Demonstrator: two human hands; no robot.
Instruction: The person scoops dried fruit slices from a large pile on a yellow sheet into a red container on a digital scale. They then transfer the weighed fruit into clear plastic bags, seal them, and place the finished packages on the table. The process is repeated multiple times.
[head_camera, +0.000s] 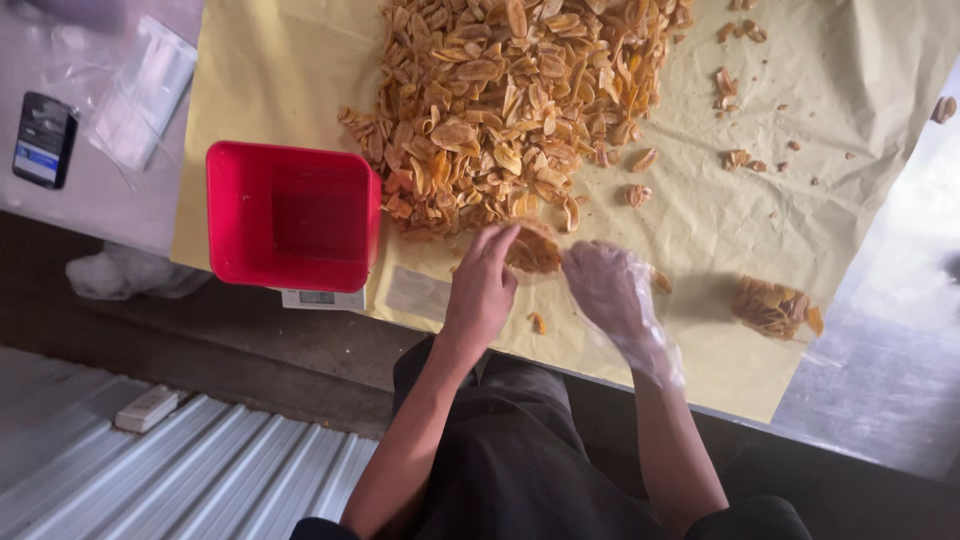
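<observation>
Yellowish paper (800, 220) covers most of the desk (880, 380), whose bare metal shows at the right edge and again at the upper left. On the paper lies a big heap of golden fried chips (510, 100), with stray pieces scattered off to the right.

The person stands at the near edge, both arms reaching in. The left hand (483, 283) is bare, fingers loosely curved, its fingertips touching a small clump of chips (535, 250) at the near foot of the heap. The right hand (608, 287) wears a thin clear plastic glove and lies just beside that same clump, fingers bent around its other side; whether it is truly gripping any chips, I cannot tell. So the clump sits between the two hands.

Left of the hands, a red square tub (290, 215) stands on a small white scale (320, 297) and looks hollow inside. To the right, well apart from the hands, a clear bag of chips (775, 305) lies on the paper. At the far left of the desk rest a dark phone (42, 138) and some clear plastic bags (145, 90).
</observation>
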